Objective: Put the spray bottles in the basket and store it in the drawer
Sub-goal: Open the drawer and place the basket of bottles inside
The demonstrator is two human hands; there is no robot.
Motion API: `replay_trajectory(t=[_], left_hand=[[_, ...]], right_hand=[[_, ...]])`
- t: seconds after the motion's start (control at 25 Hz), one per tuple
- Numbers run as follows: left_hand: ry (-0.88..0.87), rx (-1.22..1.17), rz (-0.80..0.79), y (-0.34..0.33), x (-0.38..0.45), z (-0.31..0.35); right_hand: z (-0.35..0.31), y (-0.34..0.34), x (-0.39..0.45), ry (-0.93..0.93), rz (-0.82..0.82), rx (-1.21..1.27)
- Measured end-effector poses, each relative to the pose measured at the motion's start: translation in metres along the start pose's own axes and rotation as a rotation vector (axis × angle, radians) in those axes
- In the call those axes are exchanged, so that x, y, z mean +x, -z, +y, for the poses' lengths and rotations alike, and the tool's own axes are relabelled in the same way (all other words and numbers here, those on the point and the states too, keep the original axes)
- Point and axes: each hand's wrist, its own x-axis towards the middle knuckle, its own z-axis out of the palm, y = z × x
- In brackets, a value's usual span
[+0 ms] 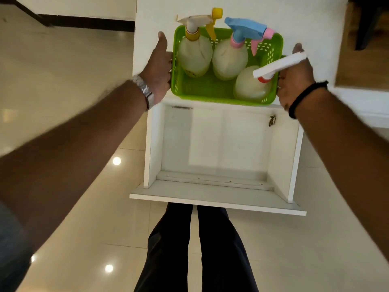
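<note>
A green plastic basket sits at the front edge of the white cabinet top. Three spray bottles stand upright inside it: one with a yellow and white trigger at the left, one with a blue and pink trigger in the middle, one with a white and red trigger at the near right. My left hand grips the basket's left side and my right hand grips its right side. Below the basket, a white drawer is pulled out, with only a small scrap inside.
The white cabinet top stretches behind the basket. A small crumpled scrap lies in the drawer's far right corner. Glossy tiled floor surrounds the cabinet, and my legs stand just in front of the drawer front.
</note>
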Motion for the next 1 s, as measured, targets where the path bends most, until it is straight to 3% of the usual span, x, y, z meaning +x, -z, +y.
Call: replay_trajectory(t=[0.2, 0.4, 0.68, 1.0], left_hand=[[0.034, -0.139, -0.046, 0.026, -0.053, -0.072], [0.102, -0.211, -0.019, 0.049, -0.079, -0.159], [0.378, -0.170, 0.101, 0.048, -0.034, -0.228], [0.451, -0.145, 0.236, 0.055, 0.017, -0.292]], right_hand=[[0.075, 0.029, -0.021, -0.115, -0.130, 0.233], [0.148, 0.053, -0.054, -0.193, -0.088, 0.253], [0.244, 0.058, -0.008, -0.411, 0.018, 0.269], [0.333, 0.062, 0.038, -0.527, 0.053, 0.258]])
